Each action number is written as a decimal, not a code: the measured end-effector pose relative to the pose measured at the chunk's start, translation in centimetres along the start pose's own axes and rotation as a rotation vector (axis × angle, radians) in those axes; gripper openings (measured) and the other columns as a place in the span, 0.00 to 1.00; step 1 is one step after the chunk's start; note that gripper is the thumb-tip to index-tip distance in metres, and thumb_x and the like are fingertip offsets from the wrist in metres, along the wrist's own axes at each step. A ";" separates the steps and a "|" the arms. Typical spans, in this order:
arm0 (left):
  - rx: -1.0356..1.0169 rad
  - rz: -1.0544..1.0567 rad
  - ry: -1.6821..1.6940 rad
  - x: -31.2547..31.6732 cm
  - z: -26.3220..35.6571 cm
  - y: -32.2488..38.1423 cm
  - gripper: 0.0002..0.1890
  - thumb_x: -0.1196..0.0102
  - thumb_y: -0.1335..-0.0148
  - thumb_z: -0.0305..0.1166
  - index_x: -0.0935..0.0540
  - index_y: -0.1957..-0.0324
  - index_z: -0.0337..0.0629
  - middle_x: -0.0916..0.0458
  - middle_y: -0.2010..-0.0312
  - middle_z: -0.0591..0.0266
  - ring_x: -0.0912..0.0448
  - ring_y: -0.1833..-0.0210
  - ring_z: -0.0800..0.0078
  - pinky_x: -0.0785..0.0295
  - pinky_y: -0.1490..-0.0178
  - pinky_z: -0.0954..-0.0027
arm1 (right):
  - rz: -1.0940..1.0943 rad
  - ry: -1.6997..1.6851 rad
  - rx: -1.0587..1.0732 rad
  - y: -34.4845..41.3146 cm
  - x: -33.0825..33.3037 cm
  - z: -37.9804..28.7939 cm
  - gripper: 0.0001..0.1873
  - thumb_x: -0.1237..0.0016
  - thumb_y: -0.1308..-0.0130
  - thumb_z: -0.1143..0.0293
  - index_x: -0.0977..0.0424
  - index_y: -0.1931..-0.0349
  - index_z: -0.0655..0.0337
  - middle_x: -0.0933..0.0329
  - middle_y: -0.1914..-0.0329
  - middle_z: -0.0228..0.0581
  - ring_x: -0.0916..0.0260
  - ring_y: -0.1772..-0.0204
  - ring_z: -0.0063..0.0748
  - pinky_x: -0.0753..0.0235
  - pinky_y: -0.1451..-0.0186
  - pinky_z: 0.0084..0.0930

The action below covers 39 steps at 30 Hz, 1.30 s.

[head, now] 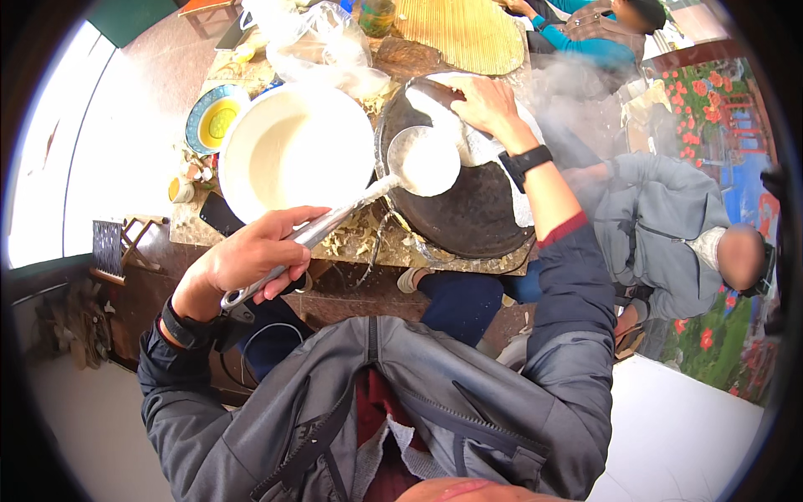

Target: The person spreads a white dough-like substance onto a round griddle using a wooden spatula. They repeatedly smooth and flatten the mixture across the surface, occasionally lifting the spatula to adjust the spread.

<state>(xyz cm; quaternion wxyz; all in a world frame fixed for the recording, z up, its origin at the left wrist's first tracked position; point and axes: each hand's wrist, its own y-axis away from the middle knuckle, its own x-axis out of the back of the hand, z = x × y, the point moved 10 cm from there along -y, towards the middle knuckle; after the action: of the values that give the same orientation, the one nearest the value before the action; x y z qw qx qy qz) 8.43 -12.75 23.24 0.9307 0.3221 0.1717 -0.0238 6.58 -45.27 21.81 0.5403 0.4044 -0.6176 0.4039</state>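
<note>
My left hand [257, 254] grips the metal handle of a ladle [426, 162]. The ladle's bowl holds white batter and hangs over a round black griddle [464, 213]. On the griddle's far side, my right hand [492, 106] holds a dark flat spreader [442, 94], partly covered by the fingers. White batter [433, 113] lies beside the spreader and along the far and right parts of the griddle. Left of the griddle stands a large white basin [276, 150]; glare hides much of its inside.
Left of the basin are a blue-rimmed bowl of yellow liquid [218, 120], a small cup [180, 189] and a dark phone-like object [219, 213]. Beyond lie plastic bags [320, 44] and a round woven mat [464, 31]. Steam drifts rightward. Two people [665, 207] sit nearby.
</note>
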 end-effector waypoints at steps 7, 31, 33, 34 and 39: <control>-0.008 -0.006 0.000 -0.7 -0.7 0.5 0.33 0.57 0.42 0.22 0.45 0.32 0.34 0.28 0.78 0.63 0.31 0.88 0.82 0.36 0.88 0.80 | -0.027 0.104 -0.254 -0.5 0.6 2.3 0.23 0.54 0.48 0.62 0.24 0.49 0.40 0.20 0.56 0.41 0.23 0.54 0.47 0.25 0.51 0.41; -0.004 -0.089 0.146 -1.5 -3.9 3.5 0.33 0.56 0.41 0.20 0.47 0.32 0.31 0.28 0.79 0.62 0.33 0.89 0.82 0.37 0.87 0.82 | 0.011 -0.003 0.057 3.4 0.9 -3.5 0.20 0.47 0.48 0.63 0.21 0.52 0.44 0.20 0.54 0.35 0.23 0.54 0.42 0.24 0.51 0.34; -0.038 -0.099 0.190 -1.3 -3.8 4.2 0.33 0.57 0.41 0.20 0.46 0.32 0.30 0.29 0.80 0.62 0.33 0.90 0.83 0.38 0.87 0.82 | -0.052 0.015 0.102 3.9 -0.1 -4.1 0.19 0.47 0.48 0.63 0.22 0.52 0.45 0.21 0.53 0.35 0.24 0.53 0.42 0.24 0.52 0.34; -0.025 -0.082 0.203 -0.9 -4.1 4.7 0.32 0.58 0.41 0.20 0.46 0.33 0.29 0.29 0.80 0.61 0.33 0.90 0.83 0.38 0.88 0.83 | -0.076 0.011 0.130 4.5 -0.3 -4.2 0.18 0.48 0.46 0.64 0.22 0.52 0.46 0.21 0.52 0.33 0.24 0.51 0.40 0.25 0.51 0.35; -0.134 -0.037 0.374 1.1 -4.5 7.9 0.34 0.56 0.44 0.21 0.45 0.33 0.27 0.29 0.81 0.59 0.35 0.91 0.84 0.39 0.89 0.86 | -0.123 0.006 0.249 6.8 0.5 -3.4 0.16 0.48 0.44 0.66 0.21 0.53 0.49 0.20 0.54 0.33 0.25 0.50 0.39 0.26 0.48 0.33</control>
<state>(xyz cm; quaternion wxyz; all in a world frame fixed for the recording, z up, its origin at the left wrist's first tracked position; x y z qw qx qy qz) 9.35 -3.70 24.24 0.9013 0.2551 0.3489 0.0308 1.37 -39.76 22.22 0.5115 0.5042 -0.5353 0.4446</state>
